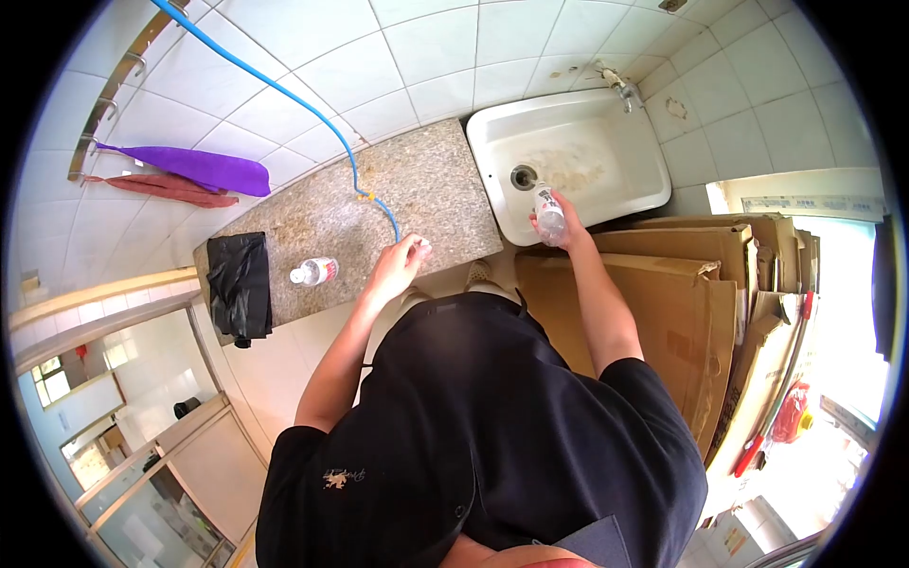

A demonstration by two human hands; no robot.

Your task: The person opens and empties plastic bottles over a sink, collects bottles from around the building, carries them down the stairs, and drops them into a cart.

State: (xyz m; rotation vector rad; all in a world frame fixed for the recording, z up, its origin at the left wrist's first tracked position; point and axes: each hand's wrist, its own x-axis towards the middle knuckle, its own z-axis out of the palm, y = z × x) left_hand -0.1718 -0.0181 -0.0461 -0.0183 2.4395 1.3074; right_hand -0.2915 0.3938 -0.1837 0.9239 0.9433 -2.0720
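A clear plastic bottle (548, 216) with a printed label is in my right hand (566, 222), its neck tilted toward the drain of the white sink (490, 189). Over the front edge of the speckled stone counter (426, 161), my left hand (402, 262) has its fingers closed around something small and whitish, perhaps a cap. The end of a blue hose (386, 210) lies just behind that hand. Another clear bottle (316, 272) lies on its side on the counter, left of my left hand.
A black plastic bag (239, 284) covers the counter's left end. Purple cloth (213, 170) and reddish cloth (170, 189) hang from wall hooks. A tap (623, 90) is above the sink. Flattened cardboard (644, 303) stands at the right, beside a red-handled tool (776, 398).
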